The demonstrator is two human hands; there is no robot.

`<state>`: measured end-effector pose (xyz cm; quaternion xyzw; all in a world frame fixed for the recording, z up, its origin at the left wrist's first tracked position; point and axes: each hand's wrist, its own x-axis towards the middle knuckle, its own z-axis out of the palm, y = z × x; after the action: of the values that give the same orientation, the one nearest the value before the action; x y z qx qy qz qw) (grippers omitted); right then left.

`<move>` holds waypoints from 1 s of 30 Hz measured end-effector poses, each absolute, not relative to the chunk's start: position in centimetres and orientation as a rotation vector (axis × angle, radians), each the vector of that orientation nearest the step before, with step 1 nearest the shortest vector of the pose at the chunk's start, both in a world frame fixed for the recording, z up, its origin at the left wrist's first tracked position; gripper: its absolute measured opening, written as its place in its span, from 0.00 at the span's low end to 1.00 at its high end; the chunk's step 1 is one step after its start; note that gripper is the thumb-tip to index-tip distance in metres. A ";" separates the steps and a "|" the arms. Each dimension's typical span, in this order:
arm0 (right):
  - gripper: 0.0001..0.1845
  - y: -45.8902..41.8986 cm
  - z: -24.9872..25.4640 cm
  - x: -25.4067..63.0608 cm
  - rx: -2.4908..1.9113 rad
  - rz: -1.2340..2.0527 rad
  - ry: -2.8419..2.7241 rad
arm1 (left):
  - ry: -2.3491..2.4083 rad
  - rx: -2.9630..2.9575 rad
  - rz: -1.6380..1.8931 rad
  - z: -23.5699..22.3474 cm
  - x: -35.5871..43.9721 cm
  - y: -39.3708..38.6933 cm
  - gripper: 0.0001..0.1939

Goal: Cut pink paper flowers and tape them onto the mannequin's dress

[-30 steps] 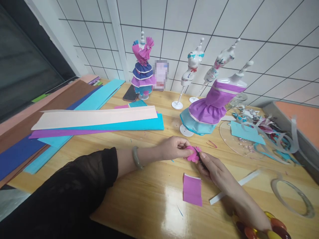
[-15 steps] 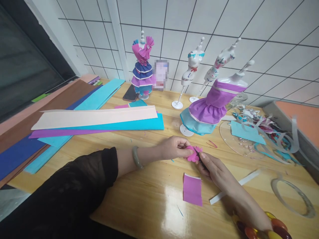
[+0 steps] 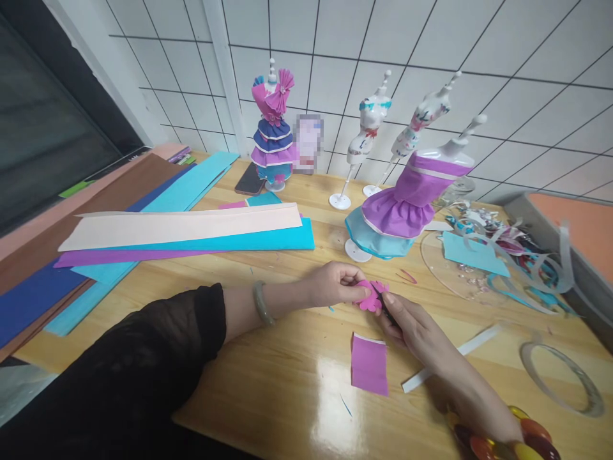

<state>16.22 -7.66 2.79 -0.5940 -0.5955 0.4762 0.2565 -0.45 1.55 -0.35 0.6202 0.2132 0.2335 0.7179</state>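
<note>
My left hand [image 3: 335,284] pinches a bright pink flower-shaped paper piece [image 3: 370,301] just above the table. A slim black pointed tool [image 3: 385,305], like tweezers or small scissors, is gripped in my right hand [image 3: 410,319]. Its tip lies against the pink flower; the handle is mostly hidden by my fingers. Below the hands a purple paper rectangle [image 3: 369,364] with a pale top edge lies flat. Behind them leans a small dress form [image 3: 407,191] in a purple and light-blue paper dress.
Long folded paper strips [image 3: 191,229] cover the left side. A dressed form [image 3: 272,140] and two barer forms [image 3: 373,115] stand near the tiled wall. At right are a clear round plate [image 3: 433,271] with scraps, a tape roll [image 3: 562,377], a white strip [image 3: 479,342] and a grey tray [image 3: 520,203].
My hands, the pink flower and the black tool keep almost the same places. The whole view shifts very slightly; nothing has been taken up or let go.
</note>
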 end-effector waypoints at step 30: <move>0.24 -7.6 3.0 15.9 -1.626 1.257 -1.509 | 0.518 1.387 0.469 0.8 -0.7 1.5 0.15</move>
<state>15.89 -7.59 2.98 -0.6102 -0.5660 0.4714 0.2917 -0.71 1.50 0.78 0.6260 0.2339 0.2115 0.7133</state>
